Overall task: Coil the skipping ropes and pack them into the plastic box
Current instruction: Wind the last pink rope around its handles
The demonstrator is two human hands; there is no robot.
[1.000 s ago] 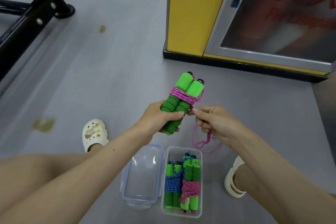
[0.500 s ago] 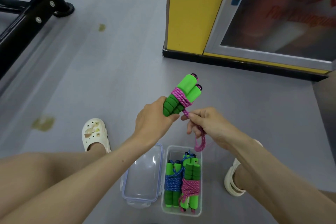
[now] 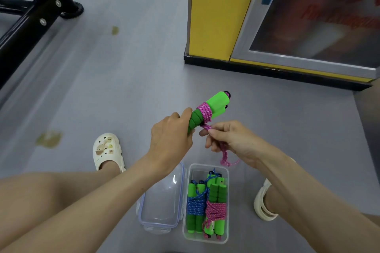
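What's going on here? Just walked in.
A person is winding a pink skipping rope around its two green handles. The left hand grips the handles, and the right hand pinches the pink cord, with only a short tail left loose. The plastic box below holds two wound ropes, the blue bundle and the pink bundle. Its lid lies beside it.

I see bright green handles (image 3: 219,101) in the left hand (image 3: 170,139), the ribbed foam nearest the grip a darker green. Just beyond the grip the wound rope (image 3: 204,113) is pink, flecked white and purple. Below the grip, the clear plastic box (image 3: 200,171) holds green-handled bundles, one blue cord (image 3: 195,206), one pink cord (image 3: 216,210). The floor (image 3: 123,88) is grey-blue with yellowish stains.
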